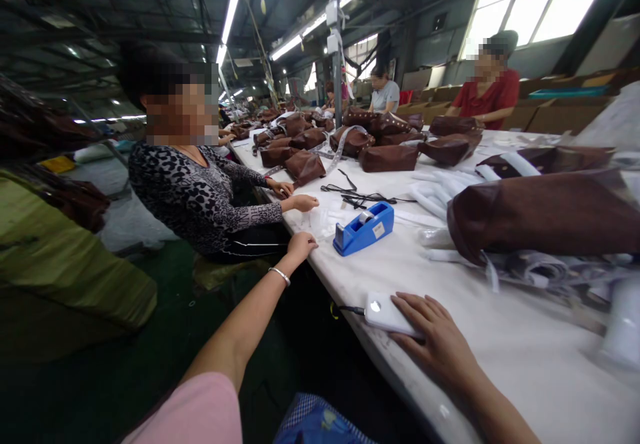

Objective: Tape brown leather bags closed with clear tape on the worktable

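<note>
My left hand [301, 247], with a silver bangle at the wrist, reaches to the table's near edge. Its fingers are curled closed; whatever is between them, if anything, is too small to make out. Just beyond it lie clear plastic pieces [316, 221], close to a co-worker's hand [304, 203]. A blue tape dispenser [364, 229] stands to the right of my left hand. Farther right, my right hand [437, 334] is closed over the end of a flat white device [381, 312], which lies on the table with a black cable plugged in.
Brown leather bags [540, 214] crowd the right side and far part of the white table [370, 274]. Black straps [357, 197] lie behind the dispenser. A co-worker in a leopard-print top [200, 191] sits at the left edge; others work farther back. A yellow-green sack [60, 264] stands left.
</note>
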A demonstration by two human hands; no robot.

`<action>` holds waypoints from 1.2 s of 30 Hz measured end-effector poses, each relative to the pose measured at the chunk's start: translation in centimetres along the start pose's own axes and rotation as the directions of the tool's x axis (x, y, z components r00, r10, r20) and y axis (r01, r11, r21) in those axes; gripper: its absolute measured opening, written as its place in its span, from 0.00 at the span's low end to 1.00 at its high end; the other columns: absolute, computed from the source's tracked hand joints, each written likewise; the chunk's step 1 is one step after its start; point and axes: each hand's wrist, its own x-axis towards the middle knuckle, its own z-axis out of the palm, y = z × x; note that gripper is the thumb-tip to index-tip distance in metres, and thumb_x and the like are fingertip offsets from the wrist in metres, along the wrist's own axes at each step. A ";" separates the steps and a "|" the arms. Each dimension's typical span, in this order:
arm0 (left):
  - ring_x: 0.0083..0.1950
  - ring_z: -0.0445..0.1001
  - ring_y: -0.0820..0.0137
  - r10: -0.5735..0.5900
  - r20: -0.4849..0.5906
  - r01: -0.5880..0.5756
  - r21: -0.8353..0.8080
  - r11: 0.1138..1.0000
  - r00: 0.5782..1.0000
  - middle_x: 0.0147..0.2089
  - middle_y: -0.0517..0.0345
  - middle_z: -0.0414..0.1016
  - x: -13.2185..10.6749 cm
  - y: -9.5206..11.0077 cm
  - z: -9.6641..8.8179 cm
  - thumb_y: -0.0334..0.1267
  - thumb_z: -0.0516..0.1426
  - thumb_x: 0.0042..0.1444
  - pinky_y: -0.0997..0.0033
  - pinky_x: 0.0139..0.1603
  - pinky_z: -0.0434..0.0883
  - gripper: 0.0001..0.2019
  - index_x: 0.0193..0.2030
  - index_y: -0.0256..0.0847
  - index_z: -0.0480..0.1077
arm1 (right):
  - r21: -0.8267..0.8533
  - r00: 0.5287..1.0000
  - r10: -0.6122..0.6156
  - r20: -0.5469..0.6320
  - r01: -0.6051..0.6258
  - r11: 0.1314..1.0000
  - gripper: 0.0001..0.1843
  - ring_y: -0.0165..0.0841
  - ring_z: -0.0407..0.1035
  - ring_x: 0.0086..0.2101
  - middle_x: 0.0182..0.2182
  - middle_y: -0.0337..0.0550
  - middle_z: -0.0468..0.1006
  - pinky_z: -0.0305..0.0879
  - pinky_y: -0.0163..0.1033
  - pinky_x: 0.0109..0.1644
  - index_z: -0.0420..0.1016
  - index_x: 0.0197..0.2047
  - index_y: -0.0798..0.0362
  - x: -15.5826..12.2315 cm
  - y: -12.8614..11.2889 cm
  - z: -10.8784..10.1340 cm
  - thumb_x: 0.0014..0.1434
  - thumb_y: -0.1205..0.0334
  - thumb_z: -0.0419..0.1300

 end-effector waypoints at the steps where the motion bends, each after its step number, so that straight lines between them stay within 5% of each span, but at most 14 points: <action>1: 0.51 0.75 0.64 -0.001 0.019 0.001 0.025 1.000 1.000 0.53 0.50 0.74 0.1 0.1 -0.2 0.44 0.58 0.64 0.54 0.53 0.75 0.14 0.51 0.38 0.72 | 0.005 1.000 0.003 0.001 -0.003 1.000 0.32 0.48 0.67 0.59 0.61 0.49 0.71 0.59 0.61 0.64 0.62 0.68 0.44 0.0 -0.1 0.0 0.64 0.47 0.61; 6: 0.50 0.75 0.64 0.015 0.078 -0.022 0.100 0.995 0.997 0.53 0.51 0.74 0.3 0.4 -1.3 0.44 0.58 0.64 0.55 0.51 0.75 0.15 0.52 0.38 0.71 | 0.034 1.000 0.018 -0.003 -0.018 0.999 0.32 0.48 0.66 0.59 0.61 0.50 0.71 0.58 0.62 0.65 0.63 0.68 0.44 0.2 -0.4 -0.4 0.64 0.47 0.61; 16: 0.52 0.74 0.64 -0.014 0.015 0.011 0.161 0.987 1.000 0.54 0.50 0.74 -1.8 0.4 -1.0 0.44 0.57 0.65 0.54 0.54 0.74 0.13 0.51 0.39 0.72 | 0.073 1.000 0.021 -0.018 -0.020 0.997 0.32 0.48 0.66 0.59 0.62 0.49 0.71 0.58 0.62 0.65 0.63 0.68 0.43 0.2 -0.4 -0.3 0.63 0.48 0.62; 27: 0.49 0.75 0.64 -0.091 0.252 0.027 0.243 0.970 0.963 0.54 0.50 0.73 2.0 1.1 -2.9 0.44 0.58 0.64 0.57 0.49 0.76 0.16 0.54 0.38 0.70 | 0.093 0.999 0.026 -0.021 -0.023 0.995 0.32 0.48 0.66 0.59 0.62 0.51 0.70 0.57 0.63 0.66 0.62 0.68 0.43 0.1 -0.4 0.0 0.63 0.50 0.62; 36: 0.53 0.74 0.62 0.008 0.109 -0.038 0.276 0.960 0.994 0.56 0.49 0.73 -1.5 0.4 -1.4 0.44 0.58 0.65 0.53 0.54 0.74 0.16 0.54 0.39 0.70 | 0.116 0.999 0.038 -0.025 -0.035 0.993 0.33 0.48 0.65 0.60 0.62 0.50 0.71 0.57 0.64 0.66 0.62 0.68 0.42 0.1 -0.6 -0.2 0.62 0.50 0.63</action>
